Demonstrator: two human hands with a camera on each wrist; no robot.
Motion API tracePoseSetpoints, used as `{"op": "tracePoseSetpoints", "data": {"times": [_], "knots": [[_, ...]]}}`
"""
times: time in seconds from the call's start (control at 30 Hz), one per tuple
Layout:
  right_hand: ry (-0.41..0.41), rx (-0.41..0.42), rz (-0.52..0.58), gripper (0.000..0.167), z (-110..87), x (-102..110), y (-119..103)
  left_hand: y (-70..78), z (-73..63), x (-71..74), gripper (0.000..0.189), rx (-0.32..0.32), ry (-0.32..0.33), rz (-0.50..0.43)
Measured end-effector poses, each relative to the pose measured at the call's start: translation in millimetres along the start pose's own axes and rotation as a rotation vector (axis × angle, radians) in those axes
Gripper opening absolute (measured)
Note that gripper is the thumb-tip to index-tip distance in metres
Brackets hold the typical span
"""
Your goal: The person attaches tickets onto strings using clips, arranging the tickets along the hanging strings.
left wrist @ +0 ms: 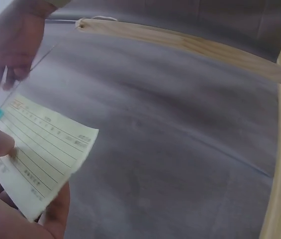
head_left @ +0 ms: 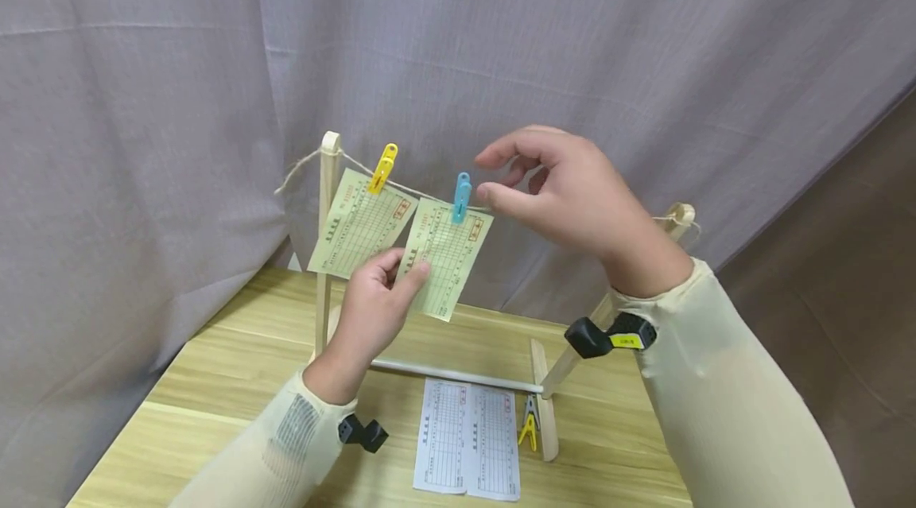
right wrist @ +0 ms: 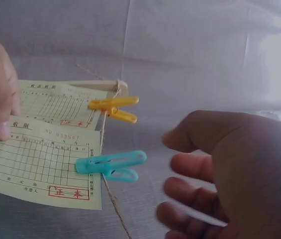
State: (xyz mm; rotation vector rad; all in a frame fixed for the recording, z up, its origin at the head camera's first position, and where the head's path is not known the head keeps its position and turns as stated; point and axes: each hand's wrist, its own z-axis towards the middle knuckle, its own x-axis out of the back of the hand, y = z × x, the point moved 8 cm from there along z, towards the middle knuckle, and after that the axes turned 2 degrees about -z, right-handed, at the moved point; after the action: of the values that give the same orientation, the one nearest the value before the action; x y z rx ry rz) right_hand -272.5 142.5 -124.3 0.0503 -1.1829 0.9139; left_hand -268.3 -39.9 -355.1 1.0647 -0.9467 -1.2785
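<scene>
We are holding a pale-green printed receipt [head_left: 449,257] that is hanging from a blue clothespin [head_left: 462,196] on the twine cord [right wrist: 113,199], its lower part overlapping the desk's far edge in the head view. Our left hand [head_left: 375,301] is pinching its side, thumb in front and fingers behind. Our right hand [head_left: 565,182] is hovering just beside the clothespin, its fingers loosely parted and holding nothing.

We are judging the clothespin's bite to be the weak point: if it is catching only paper and missing the cord, the receipt could be dropping once the left fingers are letting go; we cannot tell how firmly it is catching both. A downward tug could be tearing the top edge, and a brush from the right fingers could be twisting the clothespin.

Next to it, a second receipt [head_left: 361,226] is hanging from a yellow clothespin [head_left: 383,168]; a sagging cord could be sliding the two together.

The wooden rack [head_left: 324,317] is standing toward the desk's [head_left: 236,381] far edge. On the near side of its white crossbar [head_left: 458,374], two white forms [head_left: 494,444] are lying side by side, with spare clothespins [head_left: 528,436] near their far right corner.
</scene>
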Motion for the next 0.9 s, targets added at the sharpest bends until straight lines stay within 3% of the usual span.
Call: {"op": "tracePoseSetpoints", "data": {"times": [0.17,0.27,0.4,0.67,0.9], "knots": [[0.189,0.124,0.033,0.018,-30.0,15,-7,-17.3,-4.5,1.5,0.019,0.025,-0.025,0.031],[0.239,0.168,0.071,0.02,-49.7,16,-5,-31.9,-7.4,0.6,0.019,0.051,-0.046,0.047],[0.255,0.182,0.102,0.026,-76.3,7,3,-55.4,-10.6,-5.6,0.02,0.076,-0.085,0.002],[0.245,0.109,0.143,0.035,-122.8,-25,40,-81.8,-20.8,-12.2,0.026,0.145,-0.122,-0.023],[0.266,0.017,0.165,0.037,-150.4,-49,69,-92.6,-25.6,-5.3,0.019,0.127,-0.103,0.016]]}}
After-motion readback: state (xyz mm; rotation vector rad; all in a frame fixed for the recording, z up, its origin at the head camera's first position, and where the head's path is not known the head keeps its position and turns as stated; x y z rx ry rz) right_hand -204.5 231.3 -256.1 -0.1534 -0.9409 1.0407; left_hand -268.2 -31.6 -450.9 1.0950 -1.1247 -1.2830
